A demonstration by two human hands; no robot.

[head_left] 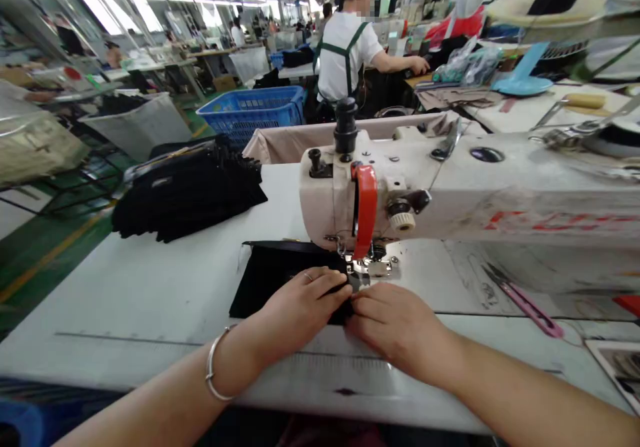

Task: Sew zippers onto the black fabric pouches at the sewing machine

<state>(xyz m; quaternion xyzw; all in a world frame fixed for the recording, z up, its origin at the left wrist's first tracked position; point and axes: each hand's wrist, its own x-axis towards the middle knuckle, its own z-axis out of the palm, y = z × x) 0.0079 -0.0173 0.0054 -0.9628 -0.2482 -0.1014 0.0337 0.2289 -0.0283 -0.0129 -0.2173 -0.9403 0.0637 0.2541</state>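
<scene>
A black fabric piece lies on the white table, its right end by the presser foot of a sewing machine. My left hand rests on the fabric with its fingers stretched toward the needle area. Close beside it, my right hand grips the fabric's right edge, fingers curled and pressed together. Both hands are just in front of the presser foot. The right fingertips are partly hidden. An orange guard covers part of the machine head.
A pile of black fabric pieces sits at the table's left back. Pink thread snips lie to the right. Behind the table are a blue crate and a person in a white shirt with an outstretched arm.
</scene>
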